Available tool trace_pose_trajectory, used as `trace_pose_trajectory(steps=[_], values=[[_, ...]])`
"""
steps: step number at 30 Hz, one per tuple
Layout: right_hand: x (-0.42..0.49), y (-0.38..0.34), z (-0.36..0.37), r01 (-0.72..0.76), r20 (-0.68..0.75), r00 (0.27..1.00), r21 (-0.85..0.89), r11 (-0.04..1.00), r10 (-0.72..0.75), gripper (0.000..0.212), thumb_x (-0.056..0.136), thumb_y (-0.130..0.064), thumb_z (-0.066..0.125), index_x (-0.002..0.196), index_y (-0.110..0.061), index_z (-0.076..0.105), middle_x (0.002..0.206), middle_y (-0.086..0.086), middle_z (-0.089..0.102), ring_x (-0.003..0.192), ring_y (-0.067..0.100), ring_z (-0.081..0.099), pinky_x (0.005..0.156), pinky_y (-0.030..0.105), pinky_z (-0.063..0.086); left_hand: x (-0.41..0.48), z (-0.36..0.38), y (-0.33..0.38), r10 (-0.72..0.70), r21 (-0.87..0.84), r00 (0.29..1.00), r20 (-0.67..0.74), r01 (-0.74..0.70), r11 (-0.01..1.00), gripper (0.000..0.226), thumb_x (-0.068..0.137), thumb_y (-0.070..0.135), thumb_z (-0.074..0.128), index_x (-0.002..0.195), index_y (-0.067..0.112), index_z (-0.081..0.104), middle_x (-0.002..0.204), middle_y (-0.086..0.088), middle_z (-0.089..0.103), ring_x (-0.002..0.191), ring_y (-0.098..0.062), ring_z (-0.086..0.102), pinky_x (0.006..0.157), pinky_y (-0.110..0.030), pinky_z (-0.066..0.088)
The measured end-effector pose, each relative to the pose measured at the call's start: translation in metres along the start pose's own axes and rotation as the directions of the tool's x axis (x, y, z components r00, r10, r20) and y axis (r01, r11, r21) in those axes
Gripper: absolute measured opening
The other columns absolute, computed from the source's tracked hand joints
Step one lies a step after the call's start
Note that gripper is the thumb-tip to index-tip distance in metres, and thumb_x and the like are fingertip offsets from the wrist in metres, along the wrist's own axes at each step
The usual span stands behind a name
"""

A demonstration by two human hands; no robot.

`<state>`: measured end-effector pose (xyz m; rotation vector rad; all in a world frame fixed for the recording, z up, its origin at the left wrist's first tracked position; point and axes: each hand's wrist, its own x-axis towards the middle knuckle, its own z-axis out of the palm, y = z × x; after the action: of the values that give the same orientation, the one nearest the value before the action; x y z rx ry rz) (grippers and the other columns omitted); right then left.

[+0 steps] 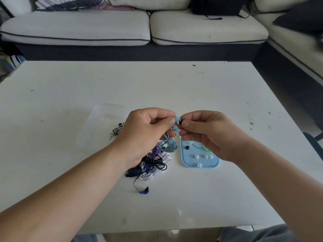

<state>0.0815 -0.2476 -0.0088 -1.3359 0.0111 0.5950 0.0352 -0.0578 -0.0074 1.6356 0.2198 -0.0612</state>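
Observation:
My left hand (148, 130) pinches a light blue earbud (176, 118) above the table, and a second blue bud (175, 128) and the coiled blue cord (168, 145) hang below it. My right hand (206, 135) pinches a small black ear tip (180, 122) right against the bud. Below my hands lies a light blue tray (188, 163) with several white ear tips (196, 156), a black tip (187, 147) and something green.
A heap of bundled earphones (148, 166) in purple, black, dark blue and white lies left of the tray, with a dark blue bud (144, 191) trailing out. A striped bundle (117, 131) sits on a clear plastic lid (97, 126). The white table (70, 95) faces a sofa (104, 27).

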Motion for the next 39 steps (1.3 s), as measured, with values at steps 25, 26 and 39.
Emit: trace_pose_trajectory(steps=[25, 26, 39], values=[[0.0045, 0.0025, 0.0029, 0.036, 0.045, 0.998, 0.043, 0.998, -0.038, 0.025, 0.078, -0.001, 0.070, 0.101, 0.008, 0.070, 0.086, 0.023, 0.070, 0.069, 0.022, 0.071, 0.065, 0.026, 0.059, 0.0000, -0.0028, 0.0047, 0.026, -0.017, 1.000, 0.010, -0.026, 1.000, 0.009, 0.095, 0.011, 0.072, 0.100, 0.014, 0.078, 0.071, -0.001, 0.075, 0.064, -0.009, 0.070, 0.064, -0.018, 0.054], [0.0048, 0.0026, 0.0031, 0.034, 0.047, 0.998, 0.055, 0.998, -0.037, 0.024, 0.079, -0.001, 0.070, 0.101, 0.007, 0.070, 0.085, 0.022, 0.070, 0.069, 0.022, 0.071, 0.065, 0.026, 0.059, 0.0001, -0.0028, 0.0048, 0.025, -0.024, 1.000, 0.008, -0.025, 0.999, 0.009, 0.095, 0.010, 0.072, 0.100, 0.013, 0.078, 0.072, -0.002, 0.075, 0.065, -0.010, 0.070, 0.064, -0.017, 0.054], [0.0047, 0.0020, 0.0049, 0.047, 0.044, 0.998, 0.086, 0.995, -0.051, 0.020, 0.079, -0.003, 0.069, 0.097, 0.004, 0.071, 0.081, 0.018, 0.070, 0.069, 0.021, 0.070, 0.065, 0.026, 0.060, 0.0020, -0.0044, 0.0035, 0.048, -0.001, 0.999, 0.002, -0.048, 0.999, 0.009, 0.096, 0.010, 0.071, 0.100, 0.015, 0.078, 0.075, -0.002, 0.077, 0.067, -0.011, 0.071, 0.071, -0.024, 0.060]])
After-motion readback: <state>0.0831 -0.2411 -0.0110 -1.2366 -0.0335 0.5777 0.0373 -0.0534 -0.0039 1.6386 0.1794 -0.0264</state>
